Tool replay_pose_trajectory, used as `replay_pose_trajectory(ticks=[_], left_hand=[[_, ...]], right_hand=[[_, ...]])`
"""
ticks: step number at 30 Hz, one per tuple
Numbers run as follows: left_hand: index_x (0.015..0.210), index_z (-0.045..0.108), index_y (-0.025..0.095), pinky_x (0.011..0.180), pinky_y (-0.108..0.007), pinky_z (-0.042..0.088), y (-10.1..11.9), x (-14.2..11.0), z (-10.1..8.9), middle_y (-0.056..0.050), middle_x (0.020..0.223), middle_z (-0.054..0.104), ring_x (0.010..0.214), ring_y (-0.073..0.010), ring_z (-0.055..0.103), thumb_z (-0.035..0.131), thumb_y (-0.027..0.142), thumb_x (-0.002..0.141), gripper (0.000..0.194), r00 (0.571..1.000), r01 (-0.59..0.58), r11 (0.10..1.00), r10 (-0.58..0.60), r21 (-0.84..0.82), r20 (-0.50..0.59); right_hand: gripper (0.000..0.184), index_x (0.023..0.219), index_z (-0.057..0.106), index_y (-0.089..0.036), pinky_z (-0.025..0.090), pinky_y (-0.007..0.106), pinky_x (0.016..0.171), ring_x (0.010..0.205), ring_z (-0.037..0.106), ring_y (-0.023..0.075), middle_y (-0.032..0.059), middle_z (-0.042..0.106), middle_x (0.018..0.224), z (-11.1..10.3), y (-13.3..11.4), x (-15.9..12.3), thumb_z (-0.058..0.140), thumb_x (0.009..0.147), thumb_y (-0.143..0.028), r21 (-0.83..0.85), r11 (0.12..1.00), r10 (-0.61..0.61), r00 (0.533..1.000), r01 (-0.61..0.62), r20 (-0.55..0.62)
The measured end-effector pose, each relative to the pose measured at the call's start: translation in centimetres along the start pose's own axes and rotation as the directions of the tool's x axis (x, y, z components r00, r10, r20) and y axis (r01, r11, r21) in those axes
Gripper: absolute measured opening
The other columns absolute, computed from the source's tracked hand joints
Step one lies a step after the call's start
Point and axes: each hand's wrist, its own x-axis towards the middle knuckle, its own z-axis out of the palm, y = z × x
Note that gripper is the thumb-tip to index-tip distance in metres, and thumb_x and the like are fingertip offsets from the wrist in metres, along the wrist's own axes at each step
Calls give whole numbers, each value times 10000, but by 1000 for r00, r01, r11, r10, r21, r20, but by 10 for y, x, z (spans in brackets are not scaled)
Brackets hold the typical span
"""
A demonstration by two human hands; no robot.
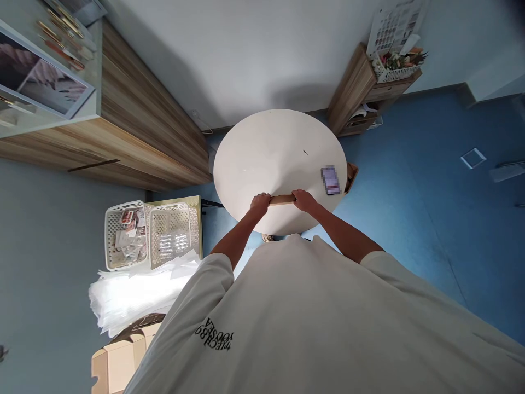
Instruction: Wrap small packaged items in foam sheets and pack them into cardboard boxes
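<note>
Fingers: left hand (261, 203) and right hand (304, 199) both grasping, one at each end of a slim brown cardboard-like piece (282, 200)
Brown piece: crosswise over the near part of a round cream-white desk (270, 148); whether it touches the desktop I cannot tell
Two-ended grip: probably holds the piece level and guards against twisting, each hand bearing one side
Blurred purple rectangular item (331, 180): on the desk near its right rim, apart from the hands, perhaps laid there out of their way
White perforated plastic baskets (193, 227): left of the desk, side by side, their walls seemingly containing small packets (132, 232) and clear plastic pieces (174, 243)
Thin white sheets (131, 293): left of the desk, loosely heaped
</note>
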Motion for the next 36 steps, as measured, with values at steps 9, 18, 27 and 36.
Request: replay_pose_trajectory(ticks=[9, 18, 27, 36], left_hand=[[1242, 680, 169, 982, -404, 527, -2, 1, 1, -154, 1222, 688, 1120, -287, 684, 542, 144, 1010, 271, 1000, -13, 999, 12, -33, -28], [1242, 696, 220, 1026, -440, 478, -9, 1, 6, -147, 1245, 644, 1203, -313, 619, 561, 199, 1019, 262, 996, -44, 999, 43, -16, -75], [1636, 401, 217, 1169, -527, 398, -7, -15, 25, -209, 1610, 469, 1463, -380, 450, 466, 227, 1033, 606, 980, -36, 998, 26, -48, -195], [1755, 130, 239, 1293, -604, 204, 3, -24, 51, -173, 1762, 294, 1632, -395, 219, 576, 141, 870, 996, 976, 81, 989, -104, -125, -193]], right_hand=[[280, 1238, 687, -164, 523, 376, 906, 1127, 690, 328, 176, 730, 1241, -4, -3, 4, 594, 974, -150, 17, 999, 34, 999, -34, 13], [309, 1232, 707, -155, 521, 327, 853, 1069, 704, 288, 147, 760, 1196, -6, 0, 4, 568, 960, -107, 84, 996, 18, 1000, -17, -5], [673, 1674, 332, -105, 448, 457, 1066, 1299, 539, 381, 256, 560, 1475, 15, -5, -21, 487, 1045, -290, -90, 996, 4, 993, -14, -116], [918, 1753, 73, -127, 409, 533, 1124, 1359, 480, 420, 253, 326, 1715, 45, -10, -29, 505, 993, -408, -156, 984, 67, 991, -85, -116]])
